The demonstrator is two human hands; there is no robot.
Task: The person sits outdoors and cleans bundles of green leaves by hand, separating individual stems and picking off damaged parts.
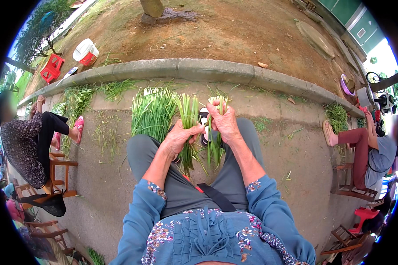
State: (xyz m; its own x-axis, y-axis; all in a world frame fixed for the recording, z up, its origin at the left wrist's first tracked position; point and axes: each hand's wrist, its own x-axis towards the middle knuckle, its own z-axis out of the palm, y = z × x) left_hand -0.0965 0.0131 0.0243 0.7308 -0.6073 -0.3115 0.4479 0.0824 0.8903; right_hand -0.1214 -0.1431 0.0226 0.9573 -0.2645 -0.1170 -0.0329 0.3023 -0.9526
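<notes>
My left hand is closed around a bunch of long green stalks that look like garlic chives. The pale cut ends point away from me, and the leafy ends hang between my knees. Close beside it, my right hand grips a second, smaller bunch. My two thumbs come near each other between the bunches. On the ground to the left of my left hand lies a large pile of the same green stalks, laid side by side with their pale ends at the far side.
A low concrete kerb runs across beyond the pile, with bare soil behind it. Seated people are at far left and far right. A red stool and a white-and-red bucket stand beyond the kerb. Loose greens litter the pavement.
</notes>
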